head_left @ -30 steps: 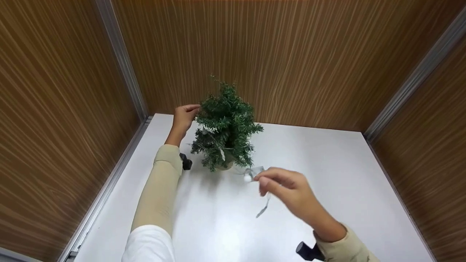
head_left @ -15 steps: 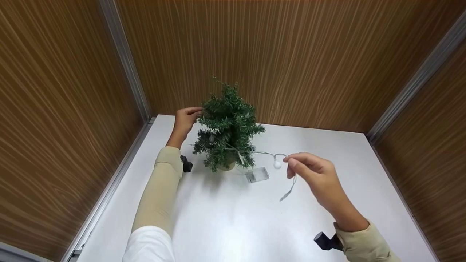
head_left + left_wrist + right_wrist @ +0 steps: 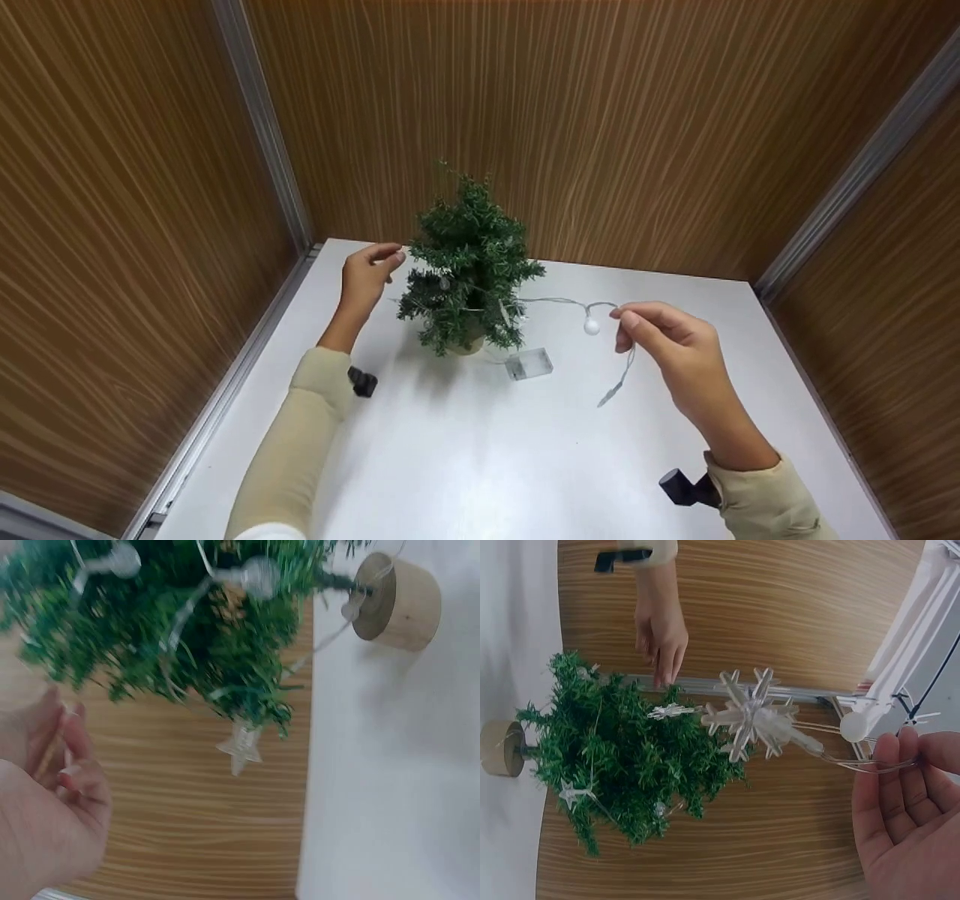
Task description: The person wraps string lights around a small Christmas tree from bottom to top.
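A small artificial Christmas tree (image 3: pixel 476 247) stands on a wooden base (image 3: pixel 416 607). A clear-wired string of lights runs around its lower branches, with a star light (image 3: pixel 240 748) in the left wrist view. My right hand (image 3: pixel 675 349) pinches the string's wire between thumb and fingers, to the right of the tree. Beside those fingertips hangs a white ball bulb (image 3: pixel 591 326), and a snowflake light (image 3: pixel 750 718) dangles from the held wire. Fingers loosely bent and holding nothing, my left hand (image 3: pixel 365 279) is just left of the branches.
A clear battery box (image 3: pixel 529 364) lies on the white table (image 3: pixel 465 457) in front of the tree. Wood-grain panels (image 3: pixel 600 135) enclose the back and both sides. Black wrist cameras (image 3: pixel 688 487) stick out from the sleeves.
My right hand has moved right and slightly away from me, drawing the light string out from the tree. My left hand has come off the branches, back and to the left.
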`<move>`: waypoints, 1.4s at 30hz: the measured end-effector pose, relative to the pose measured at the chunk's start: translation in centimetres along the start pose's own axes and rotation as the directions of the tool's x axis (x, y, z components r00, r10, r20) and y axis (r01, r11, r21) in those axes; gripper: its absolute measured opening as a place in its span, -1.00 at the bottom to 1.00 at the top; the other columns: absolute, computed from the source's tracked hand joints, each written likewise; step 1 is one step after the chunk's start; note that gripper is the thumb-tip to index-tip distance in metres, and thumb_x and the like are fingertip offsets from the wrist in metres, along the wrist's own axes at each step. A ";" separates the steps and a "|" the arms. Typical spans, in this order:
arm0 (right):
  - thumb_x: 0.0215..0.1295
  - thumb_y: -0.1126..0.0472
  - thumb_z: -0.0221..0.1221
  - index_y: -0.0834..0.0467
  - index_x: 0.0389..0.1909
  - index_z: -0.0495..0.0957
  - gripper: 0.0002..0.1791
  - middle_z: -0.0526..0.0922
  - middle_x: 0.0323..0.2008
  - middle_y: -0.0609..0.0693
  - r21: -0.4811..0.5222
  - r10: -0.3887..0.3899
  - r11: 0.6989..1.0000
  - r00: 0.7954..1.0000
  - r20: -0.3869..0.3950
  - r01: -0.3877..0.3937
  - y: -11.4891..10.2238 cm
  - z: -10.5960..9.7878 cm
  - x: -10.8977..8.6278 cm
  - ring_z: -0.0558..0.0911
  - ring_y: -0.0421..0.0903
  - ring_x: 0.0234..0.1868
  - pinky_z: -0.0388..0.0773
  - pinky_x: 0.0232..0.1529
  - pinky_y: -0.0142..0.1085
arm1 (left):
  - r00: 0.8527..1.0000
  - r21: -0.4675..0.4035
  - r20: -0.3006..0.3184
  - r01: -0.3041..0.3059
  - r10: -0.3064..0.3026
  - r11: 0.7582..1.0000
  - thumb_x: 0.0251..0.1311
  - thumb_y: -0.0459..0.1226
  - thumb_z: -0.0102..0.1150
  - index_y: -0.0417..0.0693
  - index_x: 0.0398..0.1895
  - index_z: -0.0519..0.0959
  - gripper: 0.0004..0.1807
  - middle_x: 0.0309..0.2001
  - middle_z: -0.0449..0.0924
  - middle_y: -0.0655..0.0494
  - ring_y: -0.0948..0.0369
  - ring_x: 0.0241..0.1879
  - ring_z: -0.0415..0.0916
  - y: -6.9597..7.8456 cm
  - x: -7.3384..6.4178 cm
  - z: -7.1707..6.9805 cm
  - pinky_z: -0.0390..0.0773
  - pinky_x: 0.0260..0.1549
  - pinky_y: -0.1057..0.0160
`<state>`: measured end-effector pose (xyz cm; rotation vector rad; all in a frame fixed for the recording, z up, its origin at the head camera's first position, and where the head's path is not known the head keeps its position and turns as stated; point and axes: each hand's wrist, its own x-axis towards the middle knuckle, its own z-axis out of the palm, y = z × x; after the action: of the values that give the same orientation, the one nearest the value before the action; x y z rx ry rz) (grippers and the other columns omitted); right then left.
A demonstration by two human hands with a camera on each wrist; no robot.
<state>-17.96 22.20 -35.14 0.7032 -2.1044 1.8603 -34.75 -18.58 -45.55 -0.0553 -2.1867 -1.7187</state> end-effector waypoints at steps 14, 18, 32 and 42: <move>0.43 0.39 0.16 0.47 -0.13 0.63 -0.82 0.66 -0.41 0.14 0.020 0.066 0.998 0.995 -0.068 -0.065 1.2 -2.0 1.1 0.65 -0.07 -0.39 0.64 -0.15 -0.34 | 0.969 0.051 0.101 -0.230 0.225 0.972 0.28 -0.19 0.36 -0.05 -0.02 0.74 -0.75 -0.08 0.70 0.15 0.25 -0.23 0.57 5.2 -7.2 6.5 0.56 -0.24 0.29; 0.43 0.36 0.18 0.43 -0.12 0.64 -0.81 0.64 -0.42 0.13 -0.004 0.085 0.996 0.993 -0.077 -0.086 1.2 -2.2 1.2 0.64 -0.05 -0.38 0.63 -0.12 -0.34 | 0.955 0.090 0.152 -0.271 0.256 0.958 0.30 -0.16 0.33 -0.01 0.02 0.73 -0.73 0.00 0.68 0.19 0.28 -0.29 0.51 5.1 -7.6 8.4 0.53 -0.28 0.29; 0.44 0.30 0.19 0.44 -0.11 0.64 -0.76 0.65 -0.43 0.10 -0.025 0.123 0.992 0.988 -0.094 -0.125 1.0 -2.8 1.8 0.64 -0.04 -0.38 0.61 -0.12 -0.33 | 0.956 0.239 0.133 -0.288 0.263 0.927 0.30 -0.15 0.33 0.09 0.02 0.74 -0.74 0.04 0.61 0.17 0.23 -0.16 0.59 4.1 -7.0 10.8 0.56 -0.20 0.16; 0.43 0.35 0.18 0.53 -0.11 0.59 -0.75 0.64 -0.41 0.12 0.049 0.078 0.996 0.994 -0.079 -0.075 0.9 -3.6 2.4 0.64 -0.04 -0.38 0.63 -0.17 -0.34 | 0.946 0.260 0.137 -0.319 0.292 0.912 0.32 -0.17 0.30 0.01 -0.08 0.77 -0.80 -0.02 0.65 0.16 0.19 -0.04 0.62 3.7 -6.7 11.0 0.59 -0.10 0.13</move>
<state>-20.96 25.30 -34.15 0.5549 -2.0718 1.9483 -30.38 -5.91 -46.30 -0.3950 -2.3211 -1.2507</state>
